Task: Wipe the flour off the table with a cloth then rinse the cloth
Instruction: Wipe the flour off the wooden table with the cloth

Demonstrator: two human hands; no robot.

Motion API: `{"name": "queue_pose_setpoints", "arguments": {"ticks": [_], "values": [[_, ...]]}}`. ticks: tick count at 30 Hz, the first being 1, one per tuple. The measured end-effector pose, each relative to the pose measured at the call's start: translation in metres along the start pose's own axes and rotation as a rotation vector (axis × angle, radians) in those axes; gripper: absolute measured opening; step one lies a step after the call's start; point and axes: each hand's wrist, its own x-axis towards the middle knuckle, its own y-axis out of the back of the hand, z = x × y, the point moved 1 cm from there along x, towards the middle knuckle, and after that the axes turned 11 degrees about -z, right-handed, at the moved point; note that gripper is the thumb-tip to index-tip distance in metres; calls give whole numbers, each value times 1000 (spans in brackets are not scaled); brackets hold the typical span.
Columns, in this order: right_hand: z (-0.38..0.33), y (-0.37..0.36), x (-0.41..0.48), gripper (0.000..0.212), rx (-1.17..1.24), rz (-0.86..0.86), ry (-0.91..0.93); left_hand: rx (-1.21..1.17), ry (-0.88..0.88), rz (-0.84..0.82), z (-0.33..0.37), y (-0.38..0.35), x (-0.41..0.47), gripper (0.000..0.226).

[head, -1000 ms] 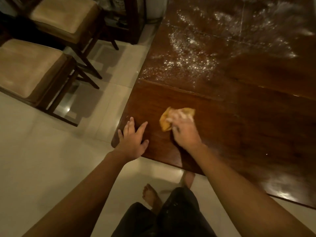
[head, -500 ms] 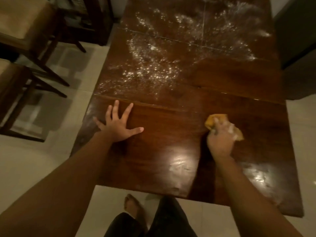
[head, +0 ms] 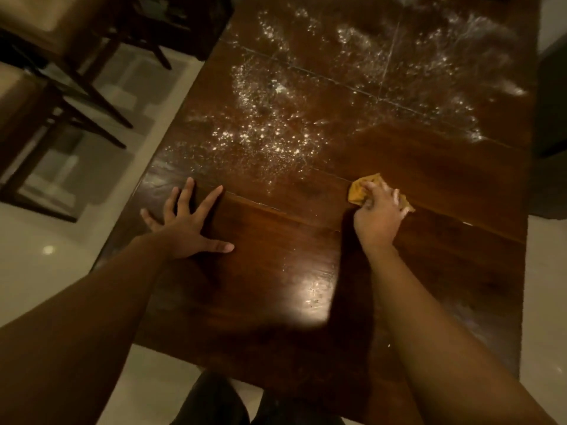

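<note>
A dark wooden table (head: 276,302) fills the middle of the view. White flour (head: 276,124) is scattered over its far half, thickest at the centre left and far right. My right hand (head: 379,214) grips a crumpled yellow cloth (head: 360,190) and presses it on the wood at the near edge of the flour. The cloth shows past my fingers on both sides. My left hand (head: 187,222) lies flat on the table near its left edge, fingers spread.
Two cushioned wooden chairs (head: 46,72) stand on the pale tiled floor (head: 40,256) to the left of the table. A dark piece of furniture (head: 552,102) is at the right edge. My legs are below the table's near edge.
My right hand has slid the cloth from the near left of the table to the right and slightly farther. My left hand has moved farther onto the table and spread flat.
</note>
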Motion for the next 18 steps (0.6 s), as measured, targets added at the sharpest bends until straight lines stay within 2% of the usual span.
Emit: {"name": "queue_pose_setpoints", "arguments": {"ticks": [2,4,5,7,10,12,14,18], "values": [[-24,-14,8,47,-122,-118,234,-12,-7,0,-1,0,0,116],[-28,-10,21,44,-222,-375,578,-19,-13,8,-2,0,2,117],[-24,0,33,43,-256,-471,686,-26,-14,11,-1,0,2,117],[-14,21,68,40,-281,-473,676,-39,-7,15,-2,1,4,118],[-20,34,121,38,-152,-188,328,-37,-2,18,-2,2,5,120],[-48,23,141,39,-124,-37,172,-32,6,25,-1,2,6,121],[-88,3,143,41,-163,-48,229,-29,22,37,0,2,6,122],[-143,-32,143,43,-256,-329,630,-31,31,51,2,5,7,125]]}}
